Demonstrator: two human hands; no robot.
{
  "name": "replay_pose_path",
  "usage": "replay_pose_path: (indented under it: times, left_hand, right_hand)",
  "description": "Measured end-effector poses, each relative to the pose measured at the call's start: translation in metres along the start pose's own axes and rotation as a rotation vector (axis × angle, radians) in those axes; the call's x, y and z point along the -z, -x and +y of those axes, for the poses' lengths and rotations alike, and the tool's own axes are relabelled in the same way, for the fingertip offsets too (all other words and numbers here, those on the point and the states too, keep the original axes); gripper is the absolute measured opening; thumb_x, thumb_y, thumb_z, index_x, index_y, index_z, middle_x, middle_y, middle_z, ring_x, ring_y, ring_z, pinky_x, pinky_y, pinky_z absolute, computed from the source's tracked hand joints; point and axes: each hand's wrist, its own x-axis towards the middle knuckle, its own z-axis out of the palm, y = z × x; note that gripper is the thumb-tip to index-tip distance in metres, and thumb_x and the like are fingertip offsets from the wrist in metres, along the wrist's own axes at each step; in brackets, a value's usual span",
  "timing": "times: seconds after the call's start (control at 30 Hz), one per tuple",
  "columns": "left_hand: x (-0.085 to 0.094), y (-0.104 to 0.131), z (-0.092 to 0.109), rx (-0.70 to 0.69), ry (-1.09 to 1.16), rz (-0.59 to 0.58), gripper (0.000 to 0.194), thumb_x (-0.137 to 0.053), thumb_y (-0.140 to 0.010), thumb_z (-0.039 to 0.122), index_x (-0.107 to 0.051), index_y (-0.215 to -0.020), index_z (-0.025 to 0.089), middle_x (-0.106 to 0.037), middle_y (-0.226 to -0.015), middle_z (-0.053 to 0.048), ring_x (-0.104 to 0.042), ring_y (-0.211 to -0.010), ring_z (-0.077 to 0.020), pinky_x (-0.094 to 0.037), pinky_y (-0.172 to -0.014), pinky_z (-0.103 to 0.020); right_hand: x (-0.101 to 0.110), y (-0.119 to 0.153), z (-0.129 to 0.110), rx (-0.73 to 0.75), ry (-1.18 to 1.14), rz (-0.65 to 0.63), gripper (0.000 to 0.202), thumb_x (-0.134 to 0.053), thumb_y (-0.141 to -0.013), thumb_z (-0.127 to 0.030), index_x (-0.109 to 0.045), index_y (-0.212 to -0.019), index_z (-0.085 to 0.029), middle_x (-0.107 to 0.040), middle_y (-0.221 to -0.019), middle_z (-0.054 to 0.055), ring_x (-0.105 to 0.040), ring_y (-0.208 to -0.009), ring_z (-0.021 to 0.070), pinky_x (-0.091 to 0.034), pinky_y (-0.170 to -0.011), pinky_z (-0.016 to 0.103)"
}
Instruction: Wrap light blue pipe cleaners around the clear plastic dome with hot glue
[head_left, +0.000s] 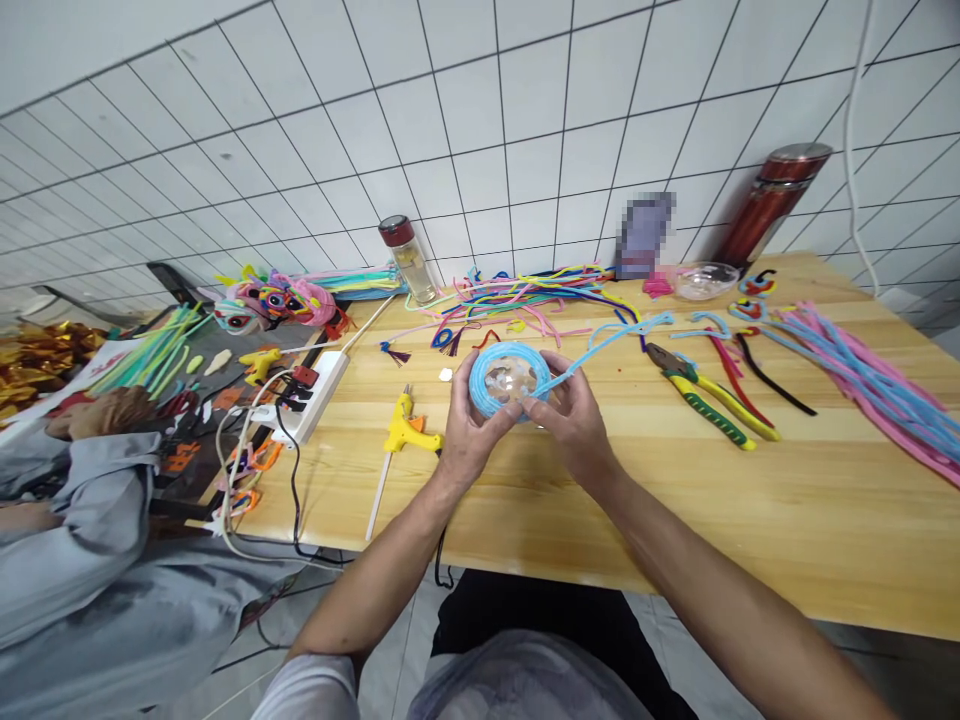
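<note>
A coil of light blue pipe cleaner is wound around a clear round form, held up over the wooden table. My left hand grips its left side, with the thumb along the lower edge. On the right side, my right hand holds the coil, its thumb near the other thumb. From the coil a loose blue strand runs up and to the right over the table. The fingers behind the coil are partly hidden.
A yellow glue gun lies left of my hands, near a white power strip. Pliers and blue and pink pipe cleaners lie right. A glass bottle and red thermos stand behind. Another person's sleeve is at far left.
</note>
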Motion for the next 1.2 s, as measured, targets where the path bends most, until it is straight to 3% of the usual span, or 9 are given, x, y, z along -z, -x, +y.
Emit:
replay_pose_path:
  times: [0.33,0.6,0.93,1.2]
  left_hand:
    - [0.006,-0.006,-0.003,-0.047,0.007,0.034,0.097,-0.093,-0.071,0.063,-0.049,-0.149,0.026,-0.062,-0.151,-0.013,-0.061,-0.143,-0.0344,-0.049,-0.123,-0.049]
    - [0.009,-0.006,-0.005,0.028,0.032,-0.05,0.096,-0.094,-0.071,0.058,-0.049,-0.15,0.026,-0.061,-0.153,-0.014,-0.061,-0.143,-0.0342,-0.05,-0.122,-0.05]
    - [0.017,-0.008,-0.002,0.077,0.055,-0.17,0.096,-0.094,-0.073,0.055,-0.047,-0.151,0.026,-0.06,-0.153,-0.014,-0.063,-0.14,-0.0343,-0.052,-0.12,-0.051]
    - [0.012,-0.009,-0.008,0.046,0.103,-0.069,0.092,-0.091,-0.074,0.061,-0.05,-0.149,0.026,-0.06,-0.156,-0.015,-0.06,-0.145,-0.0354,-0.051,-0.12,-0.049]
  right_hand:
    - [0.008,-0.005,-0.009,-0.021,0.038,-0.033,0.054,-0.077,-0.087,-0.049,-0.065,-0.133,-0.025,-0.071,-0.143,0.01,-0.07,-0.13,0.0315,-0.062,-0.105,0.048]
    - [0.019,-0.011,-0.009,0.017,0.123,-0.042,0.054,-0.08,-0.086,-0.046,-0.07,-0.135,-0.026,-0.064,-0.153,0.011,-0.064,-0.139,0.032,-0.064,-0.104,0.045]
    - [0.022,-0.015,-0.015,-0.111,0.022,-0.152,0.062,-0.086,-0.08,-0.044,-0.069,-0.137,-0.026,-0.076,-0.141,0.005,-0.068,-0.136,0.0322,-0.056,-0.115,0.05]
    - [0.018,-0.014,-0.005,-0.075,0.011,-0.048,0.061,-0.088,-0.078,-0.045,-0.066,-0.131,-0.026,-0.078,-0.133,0.007,-0.072,-0.128,0.0321,-0.062,-0.103,0.048]
